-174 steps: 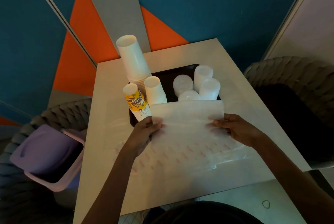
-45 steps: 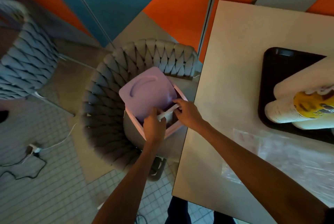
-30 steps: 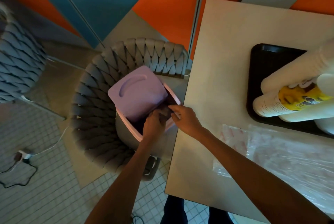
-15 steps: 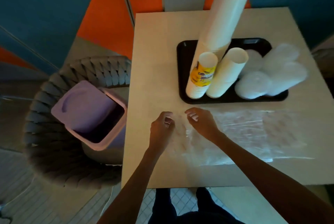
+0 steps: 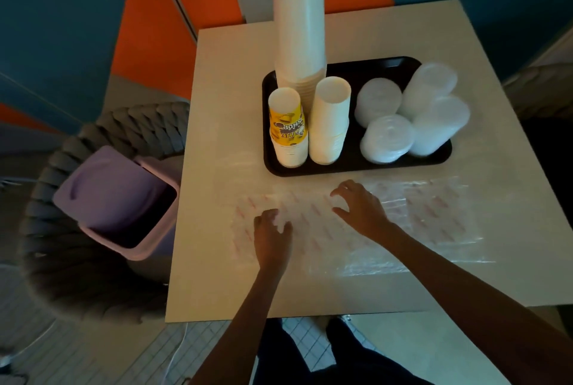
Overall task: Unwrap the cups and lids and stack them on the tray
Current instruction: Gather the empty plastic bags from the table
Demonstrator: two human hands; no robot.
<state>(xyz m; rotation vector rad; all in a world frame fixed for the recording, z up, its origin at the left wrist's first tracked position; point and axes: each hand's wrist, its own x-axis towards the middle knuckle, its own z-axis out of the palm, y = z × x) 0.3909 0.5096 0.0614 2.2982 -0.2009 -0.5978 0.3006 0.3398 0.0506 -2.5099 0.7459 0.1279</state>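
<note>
Resting on the clear wrapper (image 5: 418, 223) spread flat on the worktop (image 5: 223, 89): right hand (image 5: 361, 209), fingers splayed apart, tips down; left hand (image 5: 273, 235), fingers bent, pinch or not unclear. Cup stacks (image 5: 299, 43) and lid stacks (image 5: 387, 139) stand on black tray (image 5: 352, 150) just beyond, cups left, lids right.

both hands have left the lilac bin (image 5: 124, 198) off to their left and come back over the tabletop (image 5: 310, 291). the white wrapper they were pushing in there is gone from them. now the left hand (image 5: 273, 234) and right hand (image 5: 359, 207) sit on the clear red-printed plastic sheet (image 5: 428, 223), right fingers spread.
</note>
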